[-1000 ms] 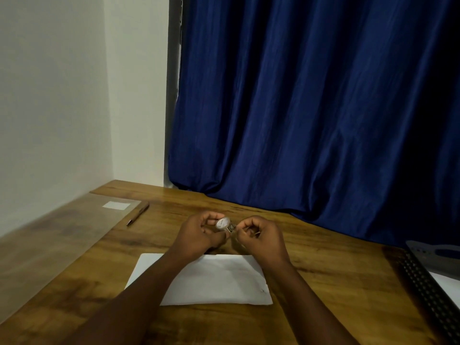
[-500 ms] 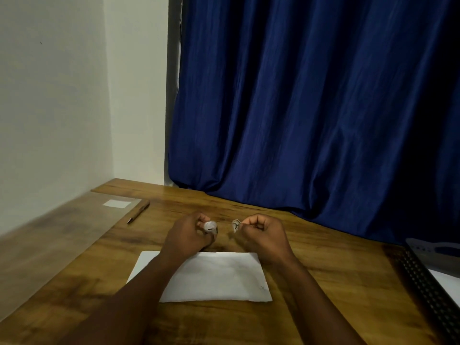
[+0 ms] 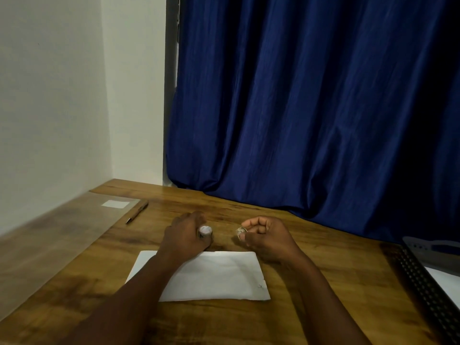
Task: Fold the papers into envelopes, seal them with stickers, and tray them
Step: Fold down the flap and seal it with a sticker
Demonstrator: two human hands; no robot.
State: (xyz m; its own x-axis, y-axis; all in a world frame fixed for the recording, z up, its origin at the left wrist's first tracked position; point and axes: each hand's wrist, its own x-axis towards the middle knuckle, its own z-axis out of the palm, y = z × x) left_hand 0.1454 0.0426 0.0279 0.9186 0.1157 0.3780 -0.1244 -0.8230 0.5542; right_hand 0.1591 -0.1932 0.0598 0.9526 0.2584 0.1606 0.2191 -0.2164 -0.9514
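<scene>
Lying flat on the wooden table [image 3: 311,247], close to the viewer: one folded white paper [image 3: 219,275], looking like an envelope shape already folded, though no seal visible on its upper face. Reaching over its far edge, two bare hands, held apart from each other. Gripping a small whitish roll [image 3: 205,230], probably the sticker roll, in curled fingers: the left hand [image 3: 185,236], resting at the paper's far left edge. Pinching a small pale piece [image 3: 240,230], likely a sticker just peeled, between thumb and fingertips: the right hand [image 3: 267,236], hovering just beyond the paper's far right corner. Sitting at the right edge, partly cut off: a dark perforated tray [image 3: 428,282] with something white inside. Resting far left on a clear sheet: a pen [image 3: 137,212]. Judging progress: folding apparently finished for this paper; sealing under way; sticking down and traying remaining. Too small to confirm what the pale piece is.
</scene>
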